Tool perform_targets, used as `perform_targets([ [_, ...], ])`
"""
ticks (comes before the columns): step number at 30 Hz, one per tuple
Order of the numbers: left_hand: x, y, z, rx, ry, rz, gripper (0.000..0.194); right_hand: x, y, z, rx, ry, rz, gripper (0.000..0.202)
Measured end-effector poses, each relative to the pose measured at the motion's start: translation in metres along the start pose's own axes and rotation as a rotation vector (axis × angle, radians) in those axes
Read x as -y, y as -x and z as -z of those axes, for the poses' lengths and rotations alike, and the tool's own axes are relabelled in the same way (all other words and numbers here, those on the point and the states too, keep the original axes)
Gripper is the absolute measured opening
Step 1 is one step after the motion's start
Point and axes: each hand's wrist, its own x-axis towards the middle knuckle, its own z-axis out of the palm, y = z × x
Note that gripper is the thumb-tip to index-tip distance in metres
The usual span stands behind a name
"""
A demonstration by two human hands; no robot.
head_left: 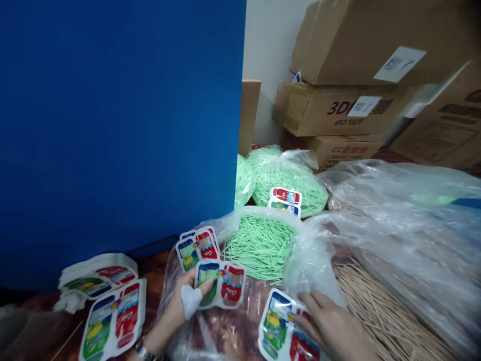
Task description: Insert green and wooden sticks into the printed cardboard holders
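My left hand (186,293), with something white wrapped at the thumb's base, is closed on a printed package (232,287) showing green and brown sticks in its windows. More such packages (206,243) lie just behind it. At the lower right, my right hand (325,321) has its fingers over the right side of another printed package (276,321); whether it grips it is unclear. An open plastic bag of green sticks (259,245) stands beyond both hands. Brown sticks (387,311) lie in a bag to the right of my right hand.
A blue panel (120,115) rises at the left. Stacks of printed packages (112,316) lie at the lower left. Behind are full bags of green sticks (289,175) with a package on top. Cardboard boxes (338,108) are stacked at the back right, near clear plastic sheeting (406,200).
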Motion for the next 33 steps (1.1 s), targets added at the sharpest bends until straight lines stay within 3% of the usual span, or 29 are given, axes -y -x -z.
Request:
perform_targets([
  [2, 0.013, -0.005, 0.015, -0.212, -0.255, -0.124, 0.033, -0.020, 0.014, -0.020, -0.026, 0.150, -0.067, 0.023],
  [6, 0.031, -0.018, 0.039, -0.521, -0.876, -0.296, 0.038, -0.033, 0.020, -0.039, 0.030, 0.080, -0.126, 0.021],
  [8, 0.033, -0.022, 0.047, -0.555, -0.994, -0.296, 0.043, -0.030, 0.016, -0.037, 0.054, 0.000, -0.158, 0.019],
  [11, 0.026, -0.022, 0.053, -0.535, -0.996, -0.292, 0.049, -0.023, 0.012, -0.029, 0.051, -0.060, -0.185, 0.020],
  [14, 0.016, -0.020, 0.042, -0.618, -0.984, -0.314, 0.058, -0.018, 0.011, -0.018, -0.050, 0.004, -0.205, 0.022],
  [15, 0.013, -0.018, 0.033, -0.598, -0.958, -0.336, 0.056, -0.016, 0.012, -0.014, -0.096, 0.035, -0.201, 0.023],
  [17, 0.007, -0.012, 0.006, -0.504, -0.847, -0.431, 0.048, -0.013, 0.013, -0.004, -0.154, 0.071, -0.196, 0.026],
  [19, 0.001, -0.002, -0.029, -0.167, -0.641, -0.468, 0.032, -0.008, 0.015, 0.007, -0.165, 0.060, -0.204, 0.030],
  [21, -0.003, 0.008, -0.066, 0.094, -0.531, -0.358, 0.028, -0.001, 0.017, 0.020, -0.154, -0.024, -0.226, 0.031],
  [23, -0.007, 0.016, -0.099, 0.335, -0.410, -0.276, 0.057, 0.009, 0.019, 0.034, -0.134, -0.192, -0.262, 0.028],
  [25, -0.010, 0.019, -0.124, 0.440, -0.210, -0.224, 0.088, 0.022, 0.019, 0.046, -0.111, -0.431, -0.288, 0.027],
  [27, -0.013, 0.020, -0.140, 0.537, -0.033, -0.115, 0.103, 0.036, 0.018, 0.052, -0.088, -0.727, -0.290, 0.030],
  [30, -0.017, 0.016, -0.153, 0.700, 0.141, 0.091, 0.088, 0.051, 0.012, 0.049, -0.080, -1.195, -0.292, 0.035],
  [33, -0.020, 0.009, -0.157, 0.704, 0.167, 0.145, 0.053, 0.049, 0.008, 0.042, -0.153, -1.369, -0.330, 0.037],
])
